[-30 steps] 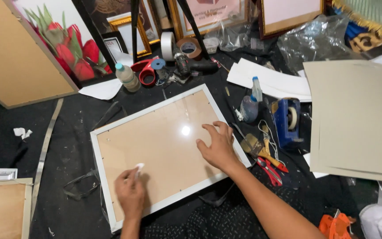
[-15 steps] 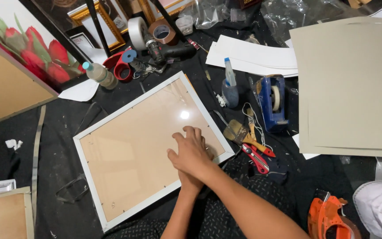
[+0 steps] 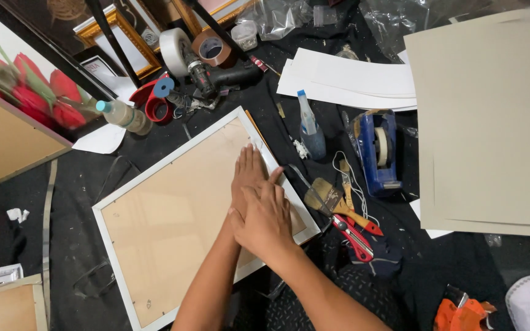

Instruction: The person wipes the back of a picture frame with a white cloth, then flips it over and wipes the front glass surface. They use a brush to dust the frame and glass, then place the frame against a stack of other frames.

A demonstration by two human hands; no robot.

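Observation:
A white-rimmed picture frame point(image 3: 167, 158) with a tan panel lies tilted on the black-covered work surface. My left hand point(image 3: 248, 175) rests flat on the panel by the frame's right edge, fingers stretched toward the far corner. My right hand point(image 3: 268, 219) lies on top of my left hand's back, palm down, its fingers reaching the white rim. Neither hand shows anything held. Both forearms come in from the bottom of the view and cover the frame's near right part.
Right of the frame lie a paint brush point(image 3: 328, 199), a red cutter point(image 3: 355, 238), a blue tape dispenser point(image 3: 378, 150) and a small blue-capped bottle point(image 3: 309, 125). Grey boards point(image 3: 486, 122) and white sheets point(image 3: 351, 79) fill the right. Tape rolls point(image 3: 173, 43), a drill point(image 3: 223, 76) and a plastic bottle point(image 3: 124, 115) sit behind.
My left hand has left the frame's near left area and moved right. My right hand now lies on top of it at the frame's right edge. The view has shifted.

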